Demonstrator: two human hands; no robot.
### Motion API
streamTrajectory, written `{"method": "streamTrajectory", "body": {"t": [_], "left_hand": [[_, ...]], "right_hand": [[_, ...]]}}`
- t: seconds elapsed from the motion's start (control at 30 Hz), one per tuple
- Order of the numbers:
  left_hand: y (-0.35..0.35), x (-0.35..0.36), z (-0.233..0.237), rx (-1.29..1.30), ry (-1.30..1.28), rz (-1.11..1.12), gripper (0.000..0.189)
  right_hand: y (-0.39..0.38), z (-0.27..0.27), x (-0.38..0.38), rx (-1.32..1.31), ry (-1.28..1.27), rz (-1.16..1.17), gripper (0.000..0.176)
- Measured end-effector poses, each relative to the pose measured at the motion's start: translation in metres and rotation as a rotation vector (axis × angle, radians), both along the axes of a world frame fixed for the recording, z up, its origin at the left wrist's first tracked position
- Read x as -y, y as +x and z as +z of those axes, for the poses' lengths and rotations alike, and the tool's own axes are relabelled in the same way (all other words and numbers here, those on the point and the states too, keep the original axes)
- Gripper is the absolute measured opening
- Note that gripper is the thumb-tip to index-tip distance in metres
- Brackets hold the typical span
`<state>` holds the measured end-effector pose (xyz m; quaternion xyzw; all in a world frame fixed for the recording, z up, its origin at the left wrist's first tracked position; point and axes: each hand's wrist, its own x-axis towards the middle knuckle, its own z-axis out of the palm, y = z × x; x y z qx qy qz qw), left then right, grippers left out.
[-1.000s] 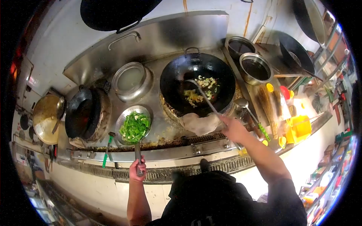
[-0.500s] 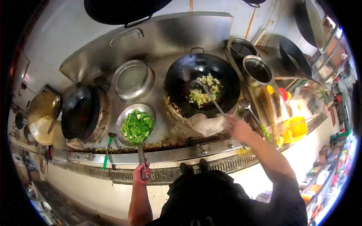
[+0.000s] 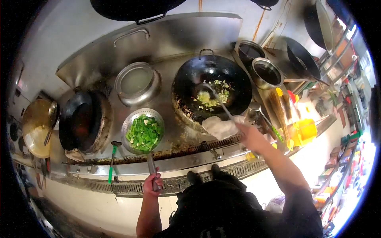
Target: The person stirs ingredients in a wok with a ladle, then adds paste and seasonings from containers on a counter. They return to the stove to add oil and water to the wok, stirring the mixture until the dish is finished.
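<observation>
My left hand [image 3: 153, 182] is closed around the handle of a perforated strainer [image 3: 159, 119]. Chopped green leafy vegetables [image 3: 143, 134] are heaped in its bowl, which is level over the stove's front. My right hand [image 3: 252, 139] grips the long handle of a ladle [image 3: 226, 110], whose bowl is down in the black wok [image 3: 238, 85]. Small pale and light-green chopped pieces [image 3: 219, 95] lie scattered around the ladle in the wok. A whitish cloth [image 3: 222, 127] is draped by the wok's near rim, just below the ladle handle.
A metal pot of cloudy liquid [image 3: 156, 85] stands left of the wok, and another dark wok [image 3: 75, 123] sits farther left. To the right are a pot of dark liquid [image 3: 279, 81], a green-handled utensil [image 3: 277, 134] and a yellow container [image 3: 305, 131]. A green-handled scraper [image 3: 112, 162] leans at the front edge.
The chopped pieces in the wok are more spread out, and the ladle has shifted slightly among them. The strainer stays nearly in place; the whole view has turned slightly.
</observation>
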<state>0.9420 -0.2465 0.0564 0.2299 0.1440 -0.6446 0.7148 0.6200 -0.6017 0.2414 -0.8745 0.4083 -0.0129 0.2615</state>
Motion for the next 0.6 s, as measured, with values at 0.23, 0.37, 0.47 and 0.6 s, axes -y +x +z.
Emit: {"method": "streamTrajectory", "body": {"t": [0.23,0.37,0.47,0.6], "left_hand": [[-0.008,0.011,0.011,0.063,0.036,0.023,0.030],[-0.020,0.021,0.017,0.078,0.085,0.057,0.030],[-0.032,0.028,0.021,0.116,0.136,0.084,0.030],[-0.040,0.038,0.022,0.122,0.128,0.100,0.029]], "right_hand": [[0.014,-0.006,0.013,0.123,0.065,-0.271,0.061],[-0.029,-0.023,0.016,0.356,0.024,-0.328,0.061],[-0.064,-0.033,0.021,0.617,0.040,-0.274,0.053],[-0.102,-0.031,0.023,0.241,0.594,-0.357,0.030]]}}
